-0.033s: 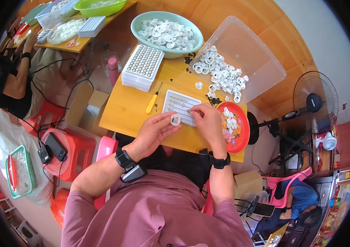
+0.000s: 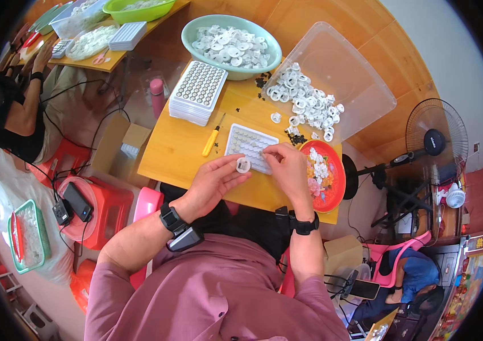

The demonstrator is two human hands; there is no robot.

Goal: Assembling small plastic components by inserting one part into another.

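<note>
Between the thumb and fingers of my left hand [image 2: 214,181] is a small round white plastic part [image 2: 243,165] with a hollow middle. My right hand [image 2: 284,166] is at the right side of a white tray [image 2: 235,132] with rows of small pockets, several of them holding small round pieces. Its thumb and forefinger are pinched together over the tray; what they hold, if anything, is too small to make out. Left of the tray lies a yellow-handled screwdriver [image 2: 210,142]. To the right of my right hand is a red flowered plate [image 2: 337,187] with small white pieces on it.
A stack of filled white trays [image 2: 190,108] stands behind the screwdriver, beside a pale green basin [image 2: 191,48] of white parts. A clear bin [image 2: 361,85] lies tilted, white parts spilling from it. A black fan [image 2: 434,141] stands right; another person [image 2: 22,113] sits far left.
</note>
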